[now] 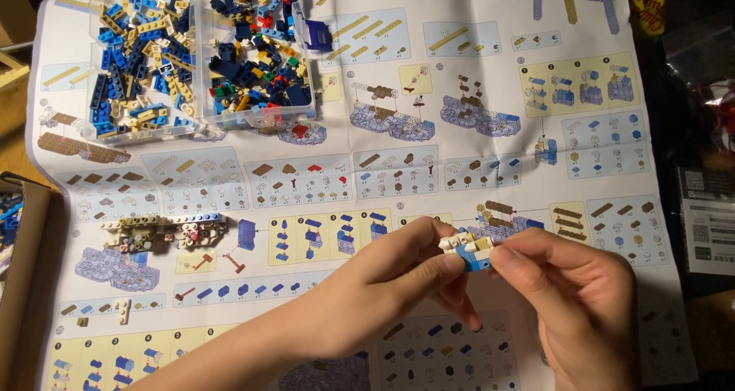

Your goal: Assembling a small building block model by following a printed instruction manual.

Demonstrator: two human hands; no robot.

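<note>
Both hands meet near the middle of the scene, above a large instruction sheet (429,92) that covers nearly the whole surface. The left hand (390,280) and the right hand (570,299) are together, fingertips pinched on a small brick assembly (468,250) of white and blue pieces, held just off the paper between them.

The sheet's left edge runs beside a brown cardboard box (27,284) at the near left; its right edge ends beside dark clutter and a printed leaflet (708,222) at the right. Open paper lies between the hands and the far containers, and to the near left around the forearm.

At the far left stand two clear plastic bins, side by side and touching. The left bin (142,62) holds mostly blue and tan bricks; the right bin (256,54) holds darker navy pieces mixed with tan, red, green and yellow. A partly built grey-and-tan model (164,230) rests on the sheet to the left of the hands, well apart from them.
</note>
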